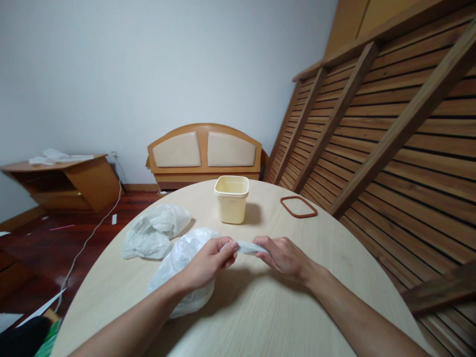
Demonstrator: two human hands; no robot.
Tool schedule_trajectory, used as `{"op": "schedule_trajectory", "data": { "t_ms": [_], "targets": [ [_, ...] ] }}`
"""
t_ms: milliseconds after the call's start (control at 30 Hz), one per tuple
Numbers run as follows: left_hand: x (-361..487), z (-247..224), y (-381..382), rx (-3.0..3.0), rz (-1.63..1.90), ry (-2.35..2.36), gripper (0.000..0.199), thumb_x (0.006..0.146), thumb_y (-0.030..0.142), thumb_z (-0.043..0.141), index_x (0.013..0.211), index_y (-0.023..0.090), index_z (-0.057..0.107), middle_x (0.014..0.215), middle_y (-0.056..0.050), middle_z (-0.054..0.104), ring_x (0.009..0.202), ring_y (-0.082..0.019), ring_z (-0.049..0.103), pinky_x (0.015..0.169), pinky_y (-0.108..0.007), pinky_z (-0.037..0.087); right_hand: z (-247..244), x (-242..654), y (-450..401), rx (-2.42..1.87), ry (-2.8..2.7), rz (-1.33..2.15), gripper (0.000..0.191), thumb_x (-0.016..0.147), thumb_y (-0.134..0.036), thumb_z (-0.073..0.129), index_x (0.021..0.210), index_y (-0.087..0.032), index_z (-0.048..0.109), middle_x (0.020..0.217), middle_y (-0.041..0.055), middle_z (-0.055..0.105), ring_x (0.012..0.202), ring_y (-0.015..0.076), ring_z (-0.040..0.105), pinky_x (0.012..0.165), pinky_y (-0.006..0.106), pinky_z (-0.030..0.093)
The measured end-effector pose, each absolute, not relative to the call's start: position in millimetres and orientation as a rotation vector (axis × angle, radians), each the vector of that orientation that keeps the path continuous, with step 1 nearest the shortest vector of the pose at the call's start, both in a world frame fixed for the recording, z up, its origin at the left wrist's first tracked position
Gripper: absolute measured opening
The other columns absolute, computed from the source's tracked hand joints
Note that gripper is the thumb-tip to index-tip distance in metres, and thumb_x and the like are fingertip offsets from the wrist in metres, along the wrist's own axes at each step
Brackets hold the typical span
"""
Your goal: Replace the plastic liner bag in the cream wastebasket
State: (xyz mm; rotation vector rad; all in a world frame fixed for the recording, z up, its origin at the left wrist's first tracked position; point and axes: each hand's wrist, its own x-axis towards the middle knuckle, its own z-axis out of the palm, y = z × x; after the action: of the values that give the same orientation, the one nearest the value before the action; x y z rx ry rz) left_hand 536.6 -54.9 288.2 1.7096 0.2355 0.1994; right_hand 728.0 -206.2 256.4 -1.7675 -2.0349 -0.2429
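A narrow white strip, looking like a folded plastic bag [247, 247], is stretched level between my two hands above the table. My left hand [215, 255] pinches one end between thumb and fingers. On the other end, my right hand [280, 255] is closed with its thumb underneath. Beneath and beside my left wrist lies a puffy white plastic bag [186, 253]; whether the strip joins it is hidden by my hand. Another crumpled plastic bag [156, 230] rests farther left. Beyond my hands, a cream plastic container [232, 208] stands upright without a lid.
The round wooden table [297, 307] carries these things. A brown rounded-square ring [299, 215] lies near its far right edge. Slatted wooden panels [372, 148] lean at the right. Behind are a headboard [204, 148] and, left, a low cabinet [85, 186] and a cable [89, 238].
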Motion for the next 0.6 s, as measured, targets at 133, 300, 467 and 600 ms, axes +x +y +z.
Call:
{"op": "schedule_trajectory", "data": {
  "t_ms": [133, 300, 467, 600],
  "targets": [
    [536, 291, -55, 1.52, 0.25, 0.209, 0.052, 0.085, 0.067, 0.057, 0.071, 0.017, 0.051, 0.059, 0.004, 0.046, 0.052, -0.008, 0.031, 0.052, -0.025, 0.021, 254, 722, -204, -1.588, -1.955, -0.352, 0.019, 0.106, -0.027, 0.035, 0.121, -0.019, 0.044, 0.102, 0.0099, 0.073, 0.083, 0.0181, 0.071, 0.069, 0.029, 0.053],
    [534, 297, -57, 1.417, 0.337, 0.175, 0.047, 0.085, 0.059, 0.064, 0.073, 0.014, 0.057, 0.065, 0.002, 0.052, 0.053, -0.007, 0.037, 0.054, -0.024, 0.025, 259, 709, -200, -1.544, -1.897, -0.365, 0.012, 0.104, -0.022, 0.04, 0.111, -0.021, 0.05, 0.092, 0.0053, 0.07, 0.081, 0.0161, 0.068, 0.069, 0.027, 0.053],
    [533, 301, -57, 1.354, 0.352, 0.23, 0.046, 0.082, 0.056, 0.069, 0.069, 0.014, 0.058, 0.063, 0.0, 0.056, 0.052, -0.007, 0.038, 0.054, -0.024, 0.024, 261, 707, -197, -1.614, -1.876, -0.374, 0.016, 0.105, -0.024, 0.042, 0.106, -0.02, 0.058, 0.088, 0.0043, 0.068, 0.08, 0.0158, 0.067, 0.071, 0.027, 0.053],
    [533, 298, -55, 1.321, 0.383, 0.193, 0.041, 0.083, 0.052, 0.071, 0.084, 0.012, 0.067, 0.077, -0.004, 0.065, 0.053, -0.006, 0.037, 0.055, -0.024, 0.026, 261, 707, -195, -1.611, -1.929, -0.477, 0.023, 0.105, -0.024, 0.041, 0.112, -0.02, 0.062, 0.086, 0.0038, 0.068, 0.079, 0.016, 0.067, 0.07, 0.028, 0.055]
  ]
}}
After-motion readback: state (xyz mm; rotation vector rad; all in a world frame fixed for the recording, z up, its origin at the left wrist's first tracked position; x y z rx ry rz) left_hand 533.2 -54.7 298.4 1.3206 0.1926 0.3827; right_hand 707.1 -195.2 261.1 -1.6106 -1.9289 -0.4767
